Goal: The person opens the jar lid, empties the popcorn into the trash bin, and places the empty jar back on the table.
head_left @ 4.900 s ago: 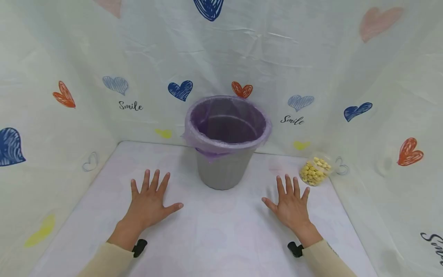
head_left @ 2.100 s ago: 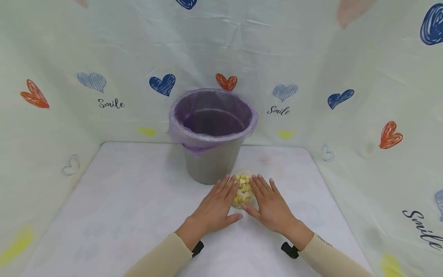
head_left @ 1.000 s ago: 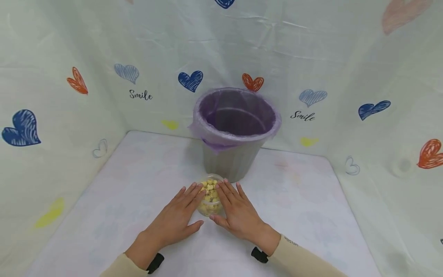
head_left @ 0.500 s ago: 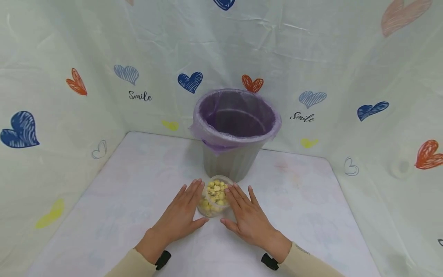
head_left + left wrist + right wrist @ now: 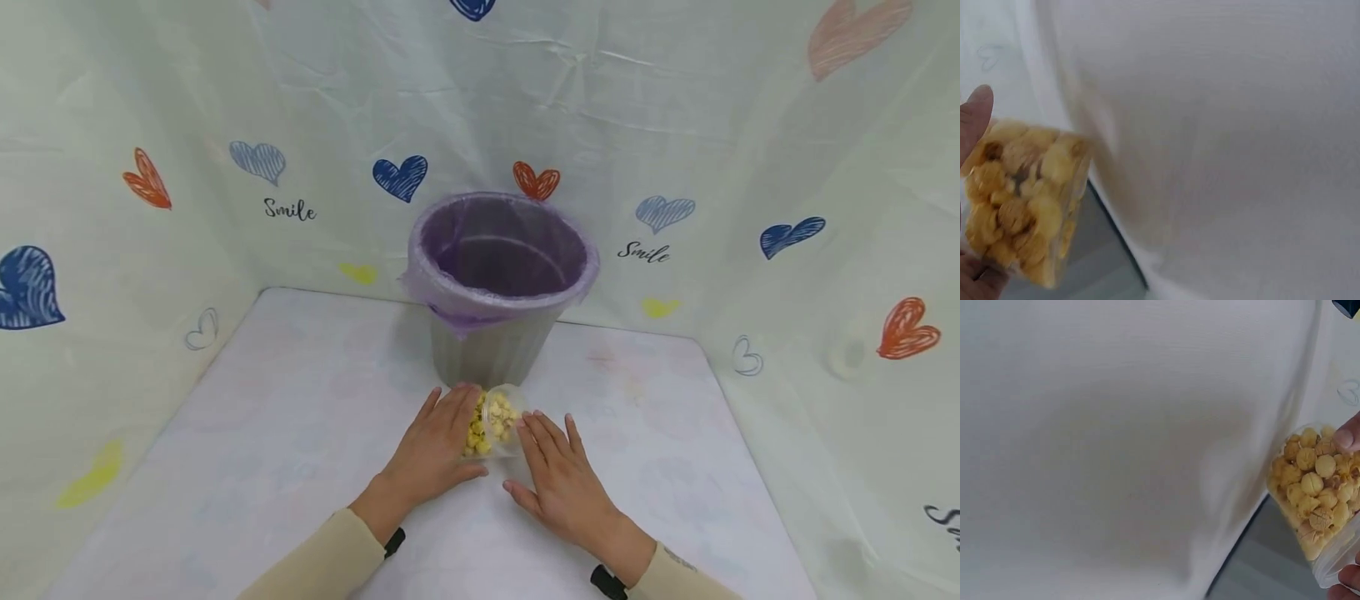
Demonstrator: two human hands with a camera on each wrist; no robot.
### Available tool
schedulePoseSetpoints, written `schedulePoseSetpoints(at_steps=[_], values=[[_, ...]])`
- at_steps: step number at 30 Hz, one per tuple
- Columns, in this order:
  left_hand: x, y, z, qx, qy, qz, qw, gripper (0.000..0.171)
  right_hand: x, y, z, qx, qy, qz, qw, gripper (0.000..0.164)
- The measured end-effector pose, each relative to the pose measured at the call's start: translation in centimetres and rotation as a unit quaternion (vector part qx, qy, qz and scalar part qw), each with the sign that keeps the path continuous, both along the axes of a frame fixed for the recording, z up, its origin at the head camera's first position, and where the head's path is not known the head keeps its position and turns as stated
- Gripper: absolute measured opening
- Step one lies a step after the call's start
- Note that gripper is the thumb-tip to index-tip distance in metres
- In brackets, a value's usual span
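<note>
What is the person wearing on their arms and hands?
Both arms wear long, cream-coloured sleeves that end at the wrists. A small black device sits at each wrist, under the left hand and the right hand. The hands are bare: no gloves or rings show.

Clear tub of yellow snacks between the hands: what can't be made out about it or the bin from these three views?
- Tub: head view, its left side hidden behind left hand; whether a lid is on cannot be told.
- Right hand: head view, contact with the tub unclear; right wrist view shows only fingertips at the edge.
- Left wrist view: tub blurred.
- Bin: bottom hidden by its purple liner.
</note>
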State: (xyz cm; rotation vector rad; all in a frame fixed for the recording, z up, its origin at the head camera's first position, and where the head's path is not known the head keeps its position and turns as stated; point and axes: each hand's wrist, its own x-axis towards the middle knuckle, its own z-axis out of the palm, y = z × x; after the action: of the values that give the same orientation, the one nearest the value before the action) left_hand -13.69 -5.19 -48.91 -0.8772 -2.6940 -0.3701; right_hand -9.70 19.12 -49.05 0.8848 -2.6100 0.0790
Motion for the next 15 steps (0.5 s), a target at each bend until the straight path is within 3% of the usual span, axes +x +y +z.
schedulePoseSetpoints(at_steps=[7, 11, 15], values=[[-0.8, 1.3, -0.2, -0.021, 0.049, -0.003, 0.9986, 0.108, -1.1, 0.5, 0.7, -0.015, 0.031, 0.008, 0.999, 0.077], [-0.7, 1.2, 0.3, -0.055, 0.051, -0.016, 0.9971, 0.105, -2.6, 0.4, 1.7, -0.008, 0.047, 0.001, 0.999, 0.094], [-0.4, 0.7, 1.2, -0.079, 0.031, -0.017, 0.9962, 0.103, -3.6, -0.3, 2.2, 0.029, 0.034, 0.008, 0.999, 0.110]])
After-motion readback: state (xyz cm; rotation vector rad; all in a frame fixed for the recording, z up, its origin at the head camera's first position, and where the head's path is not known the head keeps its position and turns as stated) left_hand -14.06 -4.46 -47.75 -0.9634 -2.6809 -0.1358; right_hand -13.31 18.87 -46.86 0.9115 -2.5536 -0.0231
